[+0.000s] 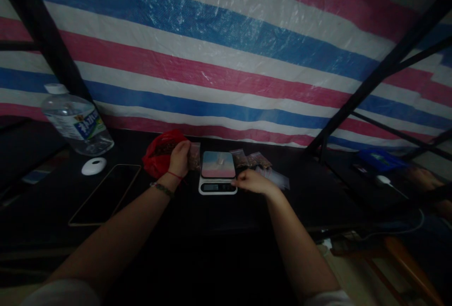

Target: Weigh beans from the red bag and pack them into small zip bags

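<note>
Scale (218,173) on black table (328,197); striped sheeting (226,66) behind; perhaps a chair (406,264), lower right.

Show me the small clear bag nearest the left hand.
The small clear bag just left of the scale; the other clear bags lie on the scale's right.

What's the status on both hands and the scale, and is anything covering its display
Left hand at red bag and small clear packet, hold unclear. Right hand at front right corner of scale. Display uncovered.
</note>
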The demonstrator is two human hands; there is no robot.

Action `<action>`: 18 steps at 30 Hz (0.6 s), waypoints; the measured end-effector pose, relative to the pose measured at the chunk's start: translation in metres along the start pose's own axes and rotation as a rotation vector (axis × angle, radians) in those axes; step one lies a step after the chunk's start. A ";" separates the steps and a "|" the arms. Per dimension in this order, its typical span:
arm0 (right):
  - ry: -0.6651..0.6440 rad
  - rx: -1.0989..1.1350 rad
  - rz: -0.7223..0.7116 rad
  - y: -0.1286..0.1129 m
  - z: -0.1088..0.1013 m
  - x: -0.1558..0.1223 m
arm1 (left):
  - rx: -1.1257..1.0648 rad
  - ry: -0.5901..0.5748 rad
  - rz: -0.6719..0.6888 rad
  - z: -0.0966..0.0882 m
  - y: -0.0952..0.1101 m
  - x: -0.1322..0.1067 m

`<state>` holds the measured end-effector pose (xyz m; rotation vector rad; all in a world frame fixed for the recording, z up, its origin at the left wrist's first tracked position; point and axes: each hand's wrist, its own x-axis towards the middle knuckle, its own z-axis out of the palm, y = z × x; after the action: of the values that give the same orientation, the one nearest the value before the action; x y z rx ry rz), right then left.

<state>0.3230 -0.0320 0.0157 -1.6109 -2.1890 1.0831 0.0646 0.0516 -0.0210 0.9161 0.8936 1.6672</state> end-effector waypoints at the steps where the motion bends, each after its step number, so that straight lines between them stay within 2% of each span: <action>1: 0.134 0.021 -0.069 -0.010 0.005 -0.001 | 0.042 -0.013 0.000 0.002 0.000 -0.003; 3: 0.391 0.086 -0.193 -0.031 0.019 0.000 | 0.149 -0.061 0.022 0.006 0.003 -0.009; 5: 0.518 0.113 -0.241 -0.050 0.035 0.007 | 0.269 -0.136 0.076 0.009 0.006 -0.017; 8: 0.553 0.138 -0.243 -0.065 0.051 0.019 | 0.358 -0.243 0.126 0.012 0.010 -0.026; 10: 0.573 0.211 -0.259 -0.062 0.050 0.023 | 0.338 -0.286 0.122 0.012 0.009 -0.027; 12: 0.632 0.337 -0.278 -0.047 0.039 0.024 | 0.267 -0.294 0.098 0.010 0.006 -0.025; 14: 0.719 0.459 -0.265 -0.024 0.019 0.025 | 0.215 -0.269 0.087 0.007 0.003 -0.021; 16: 0.820 0.481 -0.195 0.001 -0.006 0.025 | 0.216 -0.232 0.099 0.004 -0.001 -0.016; 18: 0.868 0.420 -0.106 0.026 -0.032 0.026 | 0.235 -0.197 0.115 0.001 -0.003 -0.011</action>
<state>0.3505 0.0086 0.0142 -1.3775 -1.3501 0.5758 0.0692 0.0421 -0.0249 1.2905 0.9283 1.5564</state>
